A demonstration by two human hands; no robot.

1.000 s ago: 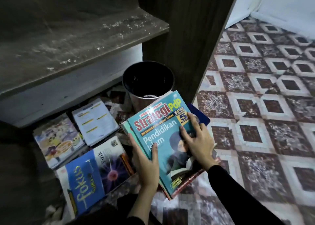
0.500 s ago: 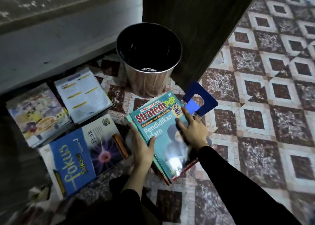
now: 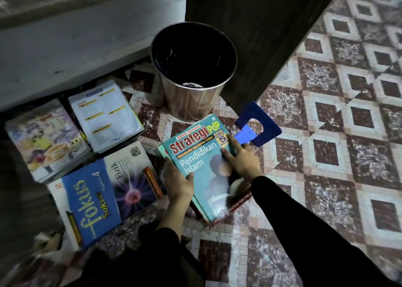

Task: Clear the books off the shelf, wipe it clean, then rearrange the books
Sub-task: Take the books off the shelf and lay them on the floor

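Gripping Strategi book (image 3: 201, 173) by its left edge with left hand (image 3: 179, 183), thumb on cover; pressing right hand (image 3: 242, 159) flat on cover, fingers spread.

I count four top books on the floor (image 3: 326, 199), the teal Strategi book (image 3: 195, 156), the blue Fokus book (image 3: 91, 199), a white-paged book (image 3: 106, 115) and a cartoon-covered book (image 3: 45, 138), others beneath uncountable, plus one metal bin (image 3: 191, 104), one blue bookend (image 3: 266, 132), and my left hand (image 3: 178, 182) and right hand (image 3: 241, 160).
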